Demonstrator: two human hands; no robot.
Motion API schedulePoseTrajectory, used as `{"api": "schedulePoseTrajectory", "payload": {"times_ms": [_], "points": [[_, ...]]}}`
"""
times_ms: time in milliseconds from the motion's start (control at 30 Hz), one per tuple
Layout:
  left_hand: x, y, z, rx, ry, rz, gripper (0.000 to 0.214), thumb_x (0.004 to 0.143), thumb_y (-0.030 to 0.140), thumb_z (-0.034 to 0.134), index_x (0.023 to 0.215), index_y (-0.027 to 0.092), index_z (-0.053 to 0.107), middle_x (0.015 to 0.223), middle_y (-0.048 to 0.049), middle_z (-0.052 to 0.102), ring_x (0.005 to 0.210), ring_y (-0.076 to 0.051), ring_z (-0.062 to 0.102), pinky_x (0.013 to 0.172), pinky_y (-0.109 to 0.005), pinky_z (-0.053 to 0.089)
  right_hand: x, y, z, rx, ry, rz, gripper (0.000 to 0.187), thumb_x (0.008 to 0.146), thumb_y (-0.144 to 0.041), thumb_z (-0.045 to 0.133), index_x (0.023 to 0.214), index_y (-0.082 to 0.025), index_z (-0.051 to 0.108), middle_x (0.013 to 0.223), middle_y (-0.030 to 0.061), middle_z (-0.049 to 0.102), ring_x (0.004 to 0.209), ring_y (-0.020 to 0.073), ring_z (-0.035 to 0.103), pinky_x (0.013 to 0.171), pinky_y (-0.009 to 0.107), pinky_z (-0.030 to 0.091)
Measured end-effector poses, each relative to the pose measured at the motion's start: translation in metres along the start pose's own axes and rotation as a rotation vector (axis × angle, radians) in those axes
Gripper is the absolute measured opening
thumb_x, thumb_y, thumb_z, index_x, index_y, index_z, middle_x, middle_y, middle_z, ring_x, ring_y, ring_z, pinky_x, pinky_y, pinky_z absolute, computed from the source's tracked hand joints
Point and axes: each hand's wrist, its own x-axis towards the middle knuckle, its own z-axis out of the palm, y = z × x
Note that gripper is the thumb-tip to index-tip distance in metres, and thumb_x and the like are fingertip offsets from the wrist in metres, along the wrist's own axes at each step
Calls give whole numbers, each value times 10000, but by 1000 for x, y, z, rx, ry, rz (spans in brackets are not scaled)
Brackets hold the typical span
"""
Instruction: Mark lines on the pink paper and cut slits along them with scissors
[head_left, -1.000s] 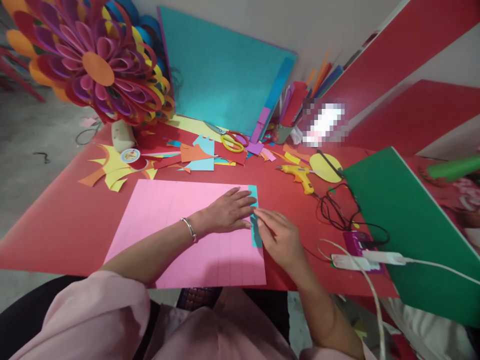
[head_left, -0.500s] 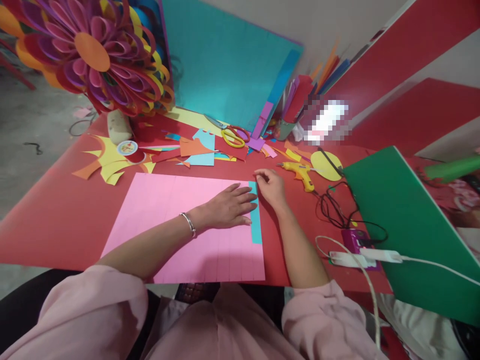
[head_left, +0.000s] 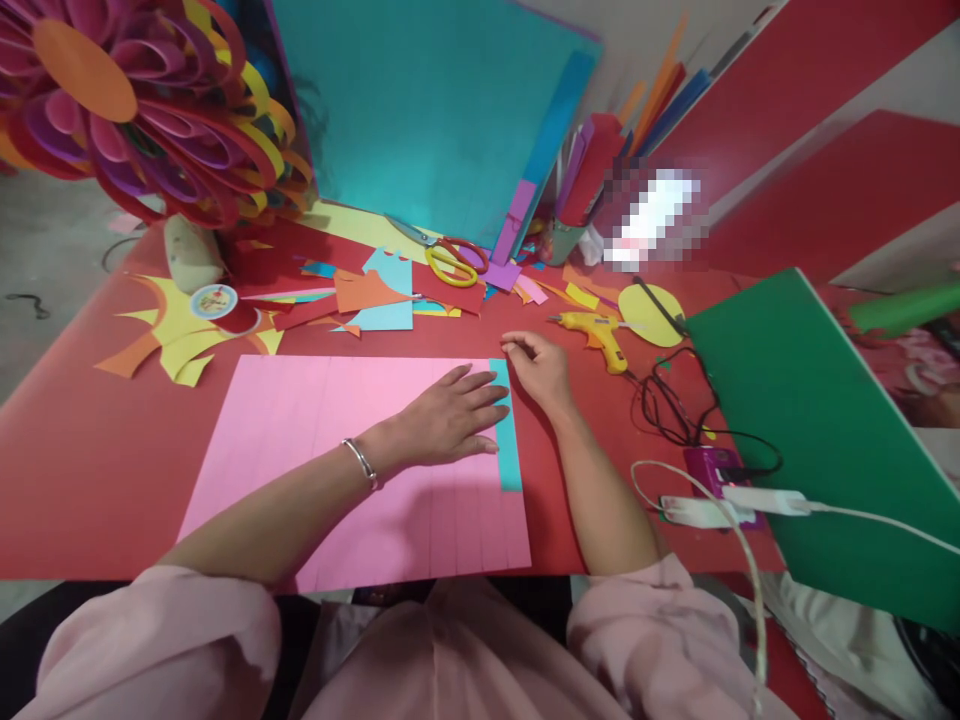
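Observation:
A large pink paper sheet (head_left: 315,440) ruled with thin lines lies flat on the red table (head_left: 97,470). Along its right edge lies a narrow teal paper strip (head_left: 508,455). My left hand (head_left: 450,415) rests flat on the pink sheet, fingers stretched out, tips touching the teal strip. My right hand (head_left: 536,365) sits at the strip's far end with fingers curled in a pinch at its top corner; whether it grips the strip is unclear.
A yellow glue gun (head_left: 600,335) and its black cord lie right of my hands. Scissors (head_left: 450,262) and paper scraps lie behind. A green board (head_left: 817,420) leans at right, a power strip (head_left: 712,505) beside it. A big paper flower (head_left: 142,110) stands far left.
My right hand moved from the middle of the teal strip up to its far end. The left hand stayed flat on the pink sheet. The camera tilted slightly.

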Motion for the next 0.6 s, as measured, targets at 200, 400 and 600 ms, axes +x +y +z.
{"api": "schedulePoseTrajectory", "payload": {"times_ms": [200,400,600], "points": [[0,0,0,-6,15,4,577,1028,628,464,1362,196,649,1452,-134,649,1443,-377,495,1234,-599,308,0,-1,0,-9,20,-23,224,896,-300,623,990,-217,809,1009,56,831,912,229,773,891,362,590],[-1,0,0,28,27,-1,562,1031,622,465,1371,214,649,1444,-125,654,1453,-360,491,1247,-575,305,-2,0,2,-45,24,-76,221,901,-293,607,982,-247,808,1024,47,829,930,241,775,885,381,592],[0,2,-3,42,32,12,557,1035,606,466,1361,194,649,1418,-137,670,1423,-362,518,1220,-586,339,-4,0,1,-104,1,-113,212,917,-289,596,984,-257,795,1016,48,814,885,222,755,852,367,584]]}}
